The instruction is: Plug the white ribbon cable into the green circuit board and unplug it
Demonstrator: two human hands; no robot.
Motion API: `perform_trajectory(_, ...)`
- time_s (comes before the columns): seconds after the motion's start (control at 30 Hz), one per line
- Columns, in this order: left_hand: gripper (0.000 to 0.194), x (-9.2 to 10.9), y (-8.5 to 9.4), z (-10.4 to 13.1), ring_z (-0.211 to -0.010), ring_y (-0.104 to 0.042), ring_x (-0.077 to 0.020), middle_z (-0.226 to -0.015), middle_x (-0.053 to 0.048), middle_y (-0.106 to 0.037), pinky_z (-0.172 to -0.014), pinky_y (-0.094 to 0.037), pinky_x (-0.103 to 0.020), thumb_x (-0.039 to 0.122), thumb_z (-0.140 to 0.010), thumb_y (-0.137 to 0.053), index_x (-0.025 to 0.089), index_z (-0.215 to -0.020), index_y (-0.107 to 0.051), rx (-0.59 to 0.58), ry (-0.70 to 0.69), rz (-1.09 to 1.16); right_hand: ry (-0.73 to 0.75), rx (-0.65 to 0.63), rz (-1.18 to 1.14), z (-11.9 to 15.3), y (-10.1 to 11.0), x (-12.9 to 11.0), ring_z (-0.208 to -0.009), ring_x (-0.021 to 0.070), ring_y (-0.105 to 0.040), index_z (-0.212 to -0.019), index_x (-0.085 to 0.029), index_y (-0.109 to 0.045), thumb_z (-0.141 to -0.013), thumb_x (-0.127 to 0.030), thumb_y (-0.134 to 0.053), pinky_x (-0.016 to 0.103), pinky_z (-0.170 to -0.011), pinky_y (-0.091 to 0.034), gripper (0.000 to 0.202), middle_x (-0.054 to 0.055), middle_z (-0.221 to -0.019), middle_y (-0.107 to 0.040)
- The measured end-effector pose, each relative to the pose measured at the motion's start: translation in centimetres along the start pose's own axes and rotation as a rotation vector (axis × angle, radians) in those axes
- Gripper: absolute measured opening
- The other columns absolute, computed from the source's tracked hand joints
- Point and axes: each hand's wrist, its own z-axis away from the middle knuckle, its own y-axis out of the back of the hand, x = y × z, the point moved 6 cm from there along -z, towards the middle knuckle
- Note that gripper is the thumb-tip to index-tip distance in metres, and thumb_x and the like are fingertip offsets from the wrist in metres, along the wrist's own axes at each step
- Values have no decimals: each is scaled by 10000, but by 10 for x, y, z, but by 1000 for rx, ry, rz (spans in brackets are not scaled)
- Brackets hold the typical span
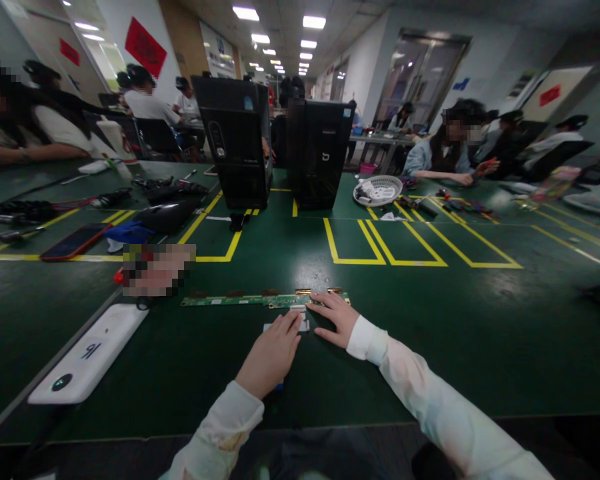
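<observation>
A long, narrow green circuit board (pixel 225 301) lies on the green tabletop, with several copper-coloured tabs along its far edge. My left hand (pixel 270 353) reaches to the board's near edge, its fingers closed together on a white flat cable (pixel 305 326). That cable is partly covered by the fingers, so I cannot tell whether it is joined to the board. The spread fingers of my right hand (pixel 336 320) rest on the board's right part. A small blue thing (pixel 279 387) shows under my left wrist.
A white device marked 16 (pixel 93 353) lies at left, near a phone (pixel 75 241) and a blue cloth-like thing (pixel 130 233). Two black computer towers (pixel 235 143) (pixel 323 157) stand ahead. A white basket (pixel 379 192) holds parts at back right. Other people sit around.
</observation>
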Motion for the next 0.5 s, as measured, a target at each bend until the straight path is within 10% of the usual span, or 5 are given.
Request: perform_trajectory(0.5,419,-8,5,-3,-1272,-494,-194,-1387,-104,-529,-1085,-388,-401,214,-978,-300,154,-1360,-460,-9,-16,44,12,-9,-16,-2,0,2,-1366,288,-332,-1380,-181,-462,-838,-409,-577,552,-1112,-243,599,144,-1451,-420)
